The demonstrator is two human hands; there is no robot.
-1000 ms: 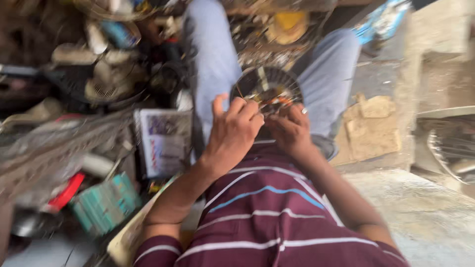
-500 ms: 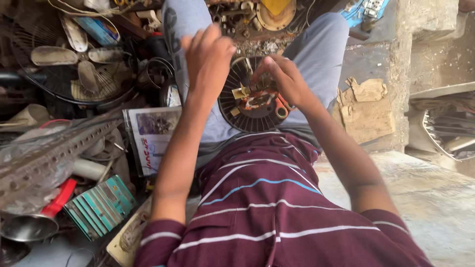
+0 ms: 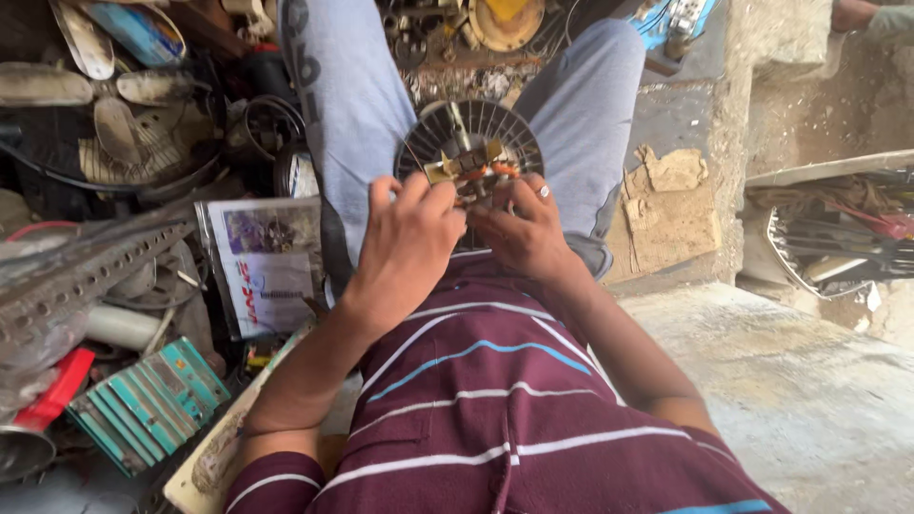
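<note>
**Both hands on a small motor held over the lap**

Left hand [image 3: 407,243]: fingers curled, grip closed on the left side of the round black finned motor housing [image 3: 466,133], knuckles toward the camera. Right hand [image 3: 519,228]: grip also closed on the same part from the right; a ring shows on one finger. The two grips nearly touch at the centre.

Motor housing: round, dark, radial fins, tilted face-up toward the camera, held between the knees above the lap. Just beyond the fingertips, at its centre, sits a brass-coloured bracket with copper winding [image 3: 471,167]; which fingers touch the bracket cannot be told.

Around the grip:
- Below and toward the camera: maroon striped shirt [image 3: 495,400].
- Either side: knees in light blue jeans [image 3: 352,105].
- Left of the left grip: printed packet in clear plastic [image 3: 265,262]; farther left, a perforated metal angle bar [image 3: 81,271] and a teal finned block [image 3: 148,405] near a red handle [image 3: 57,390].
- Far left and above: pale fan blades [image 3: 105,124].
- Beyond the housing: yellow round part [image 3: 505,19] amid loose metal parts.
- Right of the right grip: torn cardboard [image 3: 671,205], then a concrete ledge [image 3: 790,381].
</note>
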